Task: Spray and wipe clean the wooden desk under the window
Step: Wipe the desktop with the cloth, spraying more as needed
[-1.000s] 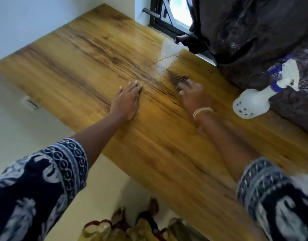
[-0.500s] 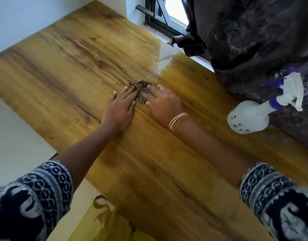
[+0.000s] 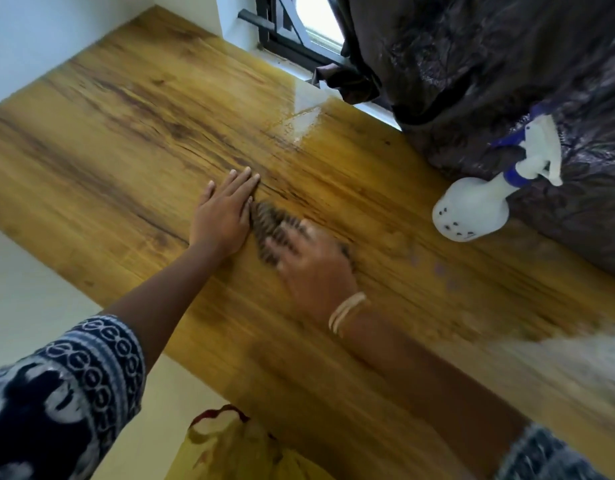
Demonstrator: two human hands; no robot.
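Note:
The wooden desk [image 3: 126, 140] fills the middle of the head view, with a wet shiny patch [image 3: 301, 112] near the window. My left hand [image 3: 224, 213] lies flat on the wood, fingers together, holding nothing. Right beside it my right hand [image 3: 316, 268], blurred by motion, presses a dark brown patterned cloth [image 3: 268, 225] onto the desk; the cloth sticks out from under the fingers and touches the left hand's edge. A white spray bottle [image 3: 472, 211] with a blue-and-white trigger head lies on its side at the right, apart from both hands.
A dark brown curtain [image 3: 489, 64] bunches over the desk's far right edge, behind the bottle. The black-framed window [image 3: 292, 32] sits at the top. White wall borders the desk at left. Yellow cloth [image 3: 236, 445] shows below the desk's front edge.
My right hand has swept the cloth from near the wet patch leftwards to the left hand, then back towards me. My left hand has stayed flat in place.

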